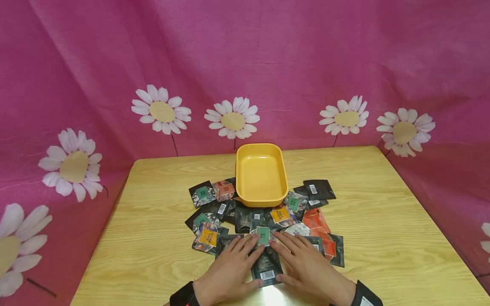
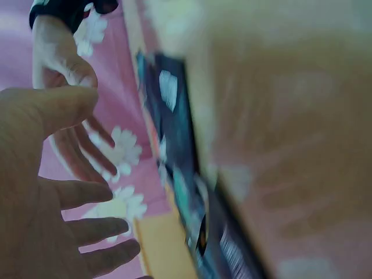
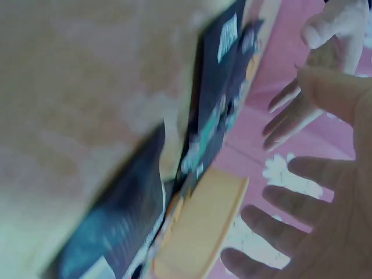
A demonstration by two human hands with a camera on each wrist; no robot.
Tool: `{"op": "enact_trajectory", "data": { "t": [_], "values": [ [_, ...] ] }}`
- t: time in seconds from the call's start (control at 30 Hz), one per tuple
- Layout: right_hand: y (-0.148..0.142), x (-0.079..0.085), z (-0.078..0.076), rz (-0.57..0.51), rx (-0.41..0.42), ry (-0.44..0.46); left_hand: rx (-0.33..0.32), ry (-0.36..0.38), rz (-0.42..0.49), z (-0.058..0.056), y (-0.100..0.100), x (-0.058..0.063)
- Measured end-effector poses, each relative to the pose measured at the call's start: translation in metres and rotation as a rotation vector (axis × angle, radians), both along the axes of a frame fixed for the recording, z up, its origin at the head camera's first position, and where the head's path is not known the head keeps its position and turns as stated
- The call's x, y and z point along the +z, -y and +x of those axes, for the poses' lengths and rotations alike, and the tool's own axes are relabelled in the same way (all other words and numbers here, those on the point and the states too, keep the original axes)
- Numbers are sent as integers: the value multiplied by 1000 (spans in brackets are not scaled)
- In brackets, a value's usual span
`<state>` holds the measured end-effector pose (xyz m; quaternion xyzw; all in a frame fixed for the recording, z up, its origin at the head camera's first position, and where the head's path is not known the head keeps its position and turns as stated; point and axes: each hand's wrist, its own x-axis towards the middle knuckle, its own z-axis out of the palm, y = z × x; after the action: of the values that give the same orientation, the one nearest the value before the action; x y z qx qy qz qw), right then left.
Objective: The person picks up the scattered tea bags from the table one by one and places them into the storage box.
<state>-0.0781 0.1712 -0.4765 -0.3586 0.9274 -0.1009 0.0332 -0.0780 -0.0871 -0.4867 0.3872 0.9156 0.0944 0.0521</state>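
Note:
Small flat sachets, mostly black with coloured labels, lie heaped on the table. In the head view my left hand (image 1: 232, 268) is over the near left of the heap, fingers extended and slightly spread. On the near right, my right hand (image 1: 306, 265) has its fingers extended too. A green-labelled sachet (image 1: 263, 235) shows between the fingertips of both hands, and a black sachet with a barcode (image 1: 267, 264) lies between the palms. Both wrist views show the fingers apart and nothing gripped, the left hand (image 2: 64, 192) and right hand (image 3: 314, 203) held above the sachets.
A yellow rectangular tray (image 1: 262, 174) stands behind the heap, its near end close against sachets. Orange-labelled (image 1: 208, 237) and red sachets (image 1: 315, 222) lie to the sides. The wooden table (image 1: 145, 238) backs onto a pink curtain (image 1: 283, 63) with daisies.

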Motion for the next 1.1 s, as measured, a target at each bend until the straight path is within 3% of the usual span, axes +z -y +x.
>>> {"op": "enact_trajectory", "data": {
  "t": [0.2,0.33,0.57,0.7,0.83,0.97,1.1],
  "values": [
    [2,-12,10,38,35,198,-71,84,-42,9,-3,-11],
    [4,-20,12,85,55,214,-83,102,-74,12,-5,-15],
    [8,-20,9,87,88,81,-80,31,-71,6,-13,-12],
    [10,-20,11,21,125,-32,-109,-93,-34,8,-14,-12],
    [13,-17,11,-51,136,-135,-89,-199,58,10,-16,-8],
    [15,-8,6,-127,162,-271,-75,-227,134,8,-15,3],
    [17,7,-3,-206,170,-405,-92,-260,170,-1,-11,21]
  ]
}}
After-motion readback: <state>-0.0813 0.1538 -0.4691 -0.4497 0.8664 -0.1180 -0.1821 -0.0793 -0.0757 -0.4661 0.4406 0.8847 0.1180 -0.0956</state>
